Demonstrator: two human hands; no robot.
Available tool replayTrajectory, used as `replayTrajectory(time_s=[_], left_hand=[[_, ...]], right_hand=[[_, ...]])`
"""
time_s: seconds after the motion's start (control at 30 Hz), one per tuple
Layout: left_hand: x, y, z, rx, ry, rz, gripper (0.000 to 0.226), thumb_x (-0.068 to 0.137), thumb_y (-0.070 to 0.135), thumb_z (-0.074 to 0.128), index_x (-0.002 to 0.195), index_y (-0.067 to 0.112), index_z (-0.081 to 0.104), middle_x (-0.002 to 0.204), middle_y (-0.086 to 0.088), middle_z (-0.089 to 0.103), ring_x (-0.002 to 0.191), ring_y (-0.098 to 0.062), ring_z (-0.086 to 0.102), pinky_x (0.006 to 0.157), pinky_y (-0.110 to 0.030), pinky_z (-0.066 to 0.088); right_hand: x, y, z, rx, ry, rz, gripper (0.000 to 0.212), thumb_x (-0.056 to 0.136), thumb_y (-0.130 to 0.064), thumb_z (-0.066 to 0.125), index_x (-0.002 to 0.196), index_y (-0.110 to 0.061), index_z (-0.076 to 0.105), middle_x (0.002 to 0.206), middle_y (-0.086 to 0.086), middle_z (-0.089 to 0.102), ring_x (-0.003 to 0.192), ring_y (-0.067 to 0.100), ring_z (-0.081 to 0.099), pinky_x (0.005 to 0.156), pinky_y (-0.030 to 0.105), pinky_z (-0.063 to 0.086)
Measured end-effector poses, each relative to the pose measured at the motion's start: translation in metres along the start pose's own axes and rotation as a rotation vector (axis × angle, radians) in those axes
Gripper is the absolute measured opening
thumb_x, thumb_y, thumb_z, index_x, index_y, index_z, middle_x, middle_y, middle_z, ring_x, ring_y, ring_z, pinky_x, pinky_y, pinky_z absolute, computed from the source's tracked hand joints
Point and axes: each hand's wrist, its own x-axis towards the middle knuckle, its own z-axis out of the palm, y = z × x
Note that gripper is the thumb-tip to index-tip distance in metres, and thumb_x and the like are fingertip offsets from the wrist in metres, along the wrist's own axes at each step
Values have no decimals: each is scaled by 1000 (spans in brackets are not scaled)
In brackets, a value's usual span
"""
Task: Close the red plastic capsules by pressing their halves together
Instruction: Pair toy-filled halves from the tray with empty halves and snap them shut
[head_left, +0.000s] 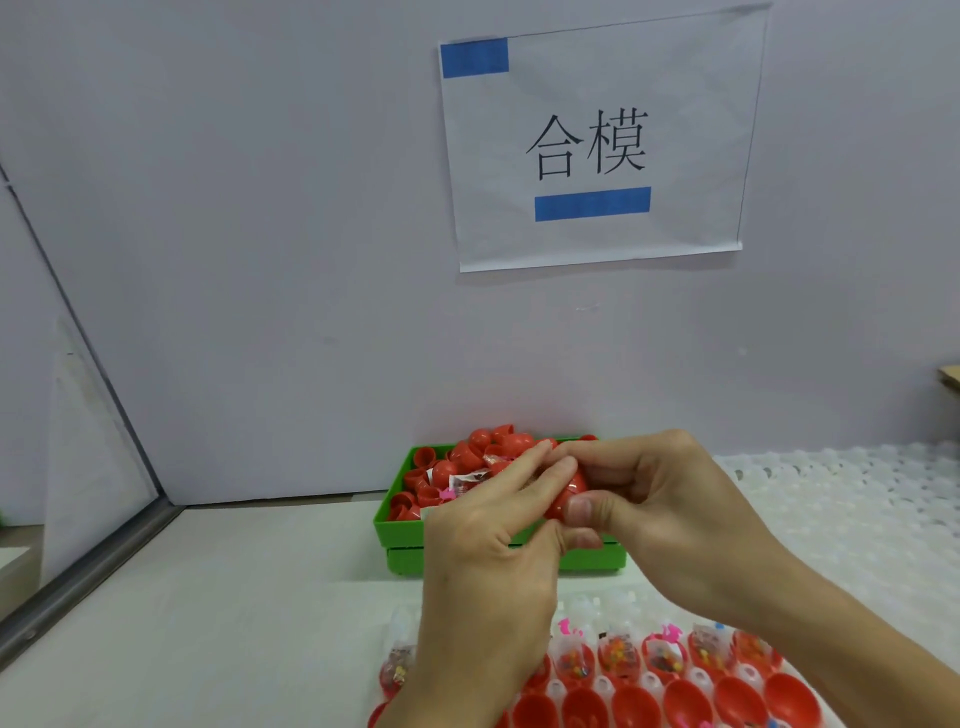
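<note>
Both my hands meet in the air above the green bin (402, 530). Between them is one red capsule (567, 491), mostly hidden by fingers. My right hand (660, 514) grips it from the right, thumb pressed on its front. My left hand (498, 545) holds it from the left with fingers laid over its top. Whether its halves are joined I cannot tell. The green bin holds several red capsules and halves (467, 460) with small packets among them. At the bottom edge lie rows of open red halves (685, 701), several with small toys and candy inside.
A white moulded tray (852, 499) of empty cups stretches along the right side. A grey wall with a paper sign (597, 140) stands close behind the bin. A metal-framed panel (93, 566) closes the left side. The white tabletop (234, 613) lies at the left front.
</note>
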Motion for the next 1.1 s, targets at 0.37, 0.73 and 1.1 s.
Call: replayTrajectory(time_s=[0.37, 0.73, 1.1], left_hand=[[16, 9, -15, -312, -3, -148, 51, 61, 31, 78, 112, 27, 73, 92, -1, 73, 85, -9, 70, 75, -12, 53], [14, 8, -17, -189, -12, -104, 30, 66, 31, 78, 96, 26, 73, 95, 2, 73, 93, -16, 70, 79, -24, 57], [9, 2, -11, 11, 95, -26, 45, 71, -13, 77, 92, 27, 77, 90, 10, 73, 91, -12, 71, 77, -16, 54]], right_hand=[[3, -3, -1, 361, 92, 103, 29, 67, -33, 74, 94, -26, 80, 93, 9, 78, 81, 18, 76, 68, 21, 58], [2, 2, 4, 413, 100, 123, 31, 67, -29, 82, 95, -20, 78, 98, 12, 77, 89, 21, 75, 72, 22, 58], [1, -2, 8, 244, 213, 164, 11, 75, 5, 71, 86, 2, 71, 81, 15, 77, 75, 29, 75, 63, 24, 60]])
